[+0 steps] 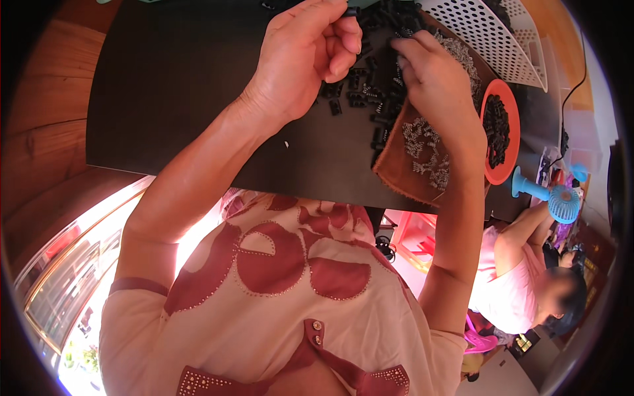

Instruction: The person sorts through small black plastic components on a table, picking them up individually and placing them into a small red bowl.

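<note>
My left hand (294,59) is raised over the dark table (172,86), its fingers curled in a pinch. A small black cylindrical plastic piece (352,11) sticks out between thumb and forefinger. To the right, my right hand (442,82) reaches down at the edge of a pile of small metal springs (462,49). Its fingers are bent together; whatever they hold is hidden. Loose black plastic pieces (358,99) lie scattered between the two hands. More springs (422,142) rest on a brown cloth (399,162) under my right forearm.
An orange bowl (514,102) of small black parts stands right of my right forearm. Behind it is a white perforated basket (485,30). A light blue handheld fan (563,203) is at the right edge. Another person in a pink top (505,290) sits at the right.
</note>
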The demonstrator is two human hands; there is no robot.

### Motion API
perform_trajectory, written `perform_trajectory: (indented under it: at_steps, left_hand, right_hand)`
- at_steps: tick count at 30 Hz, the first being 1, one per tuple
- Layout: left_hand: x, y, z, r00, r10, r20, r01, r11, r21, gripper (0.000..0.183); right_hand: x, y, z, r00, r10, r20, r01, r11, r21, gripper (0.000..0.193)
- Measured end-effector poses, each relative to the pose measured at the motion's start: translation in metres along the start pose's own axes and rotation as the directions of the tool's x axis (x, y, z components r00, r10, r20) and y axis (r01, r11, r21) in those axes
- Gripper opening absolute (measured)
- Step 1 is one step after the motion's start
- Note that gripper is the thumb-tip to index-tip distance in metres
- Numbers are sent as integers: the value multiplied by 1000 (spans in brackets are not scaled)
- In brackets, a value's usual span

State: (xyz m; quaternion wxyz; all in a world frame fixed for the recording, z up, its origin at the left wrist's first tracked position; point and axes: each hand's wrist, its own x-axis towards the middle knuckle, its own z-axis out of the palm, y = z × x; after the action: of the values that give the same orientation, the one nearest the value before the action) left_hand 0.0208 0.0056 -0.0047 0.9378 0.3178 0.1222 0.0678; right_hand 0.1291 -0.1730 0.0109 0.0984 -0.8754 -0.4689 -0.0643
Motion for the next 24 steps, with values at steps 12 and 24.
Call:
perform_trajectory:
  at_steps: [12, 24]
  left_hand:
    - [-1, 2, -2, 999, -16, -30, 16, 1000, -10, 25]
    - [7, 2, -10, 999, -22, 28, 25, 995, -99, 31]
  right_hand:
    - [-11, 13, -16, 999, 30, -10, -28, 978, 208, 14]
    - [1, 17, 13, 992, 20, -121, -11, 997, 72, 15]
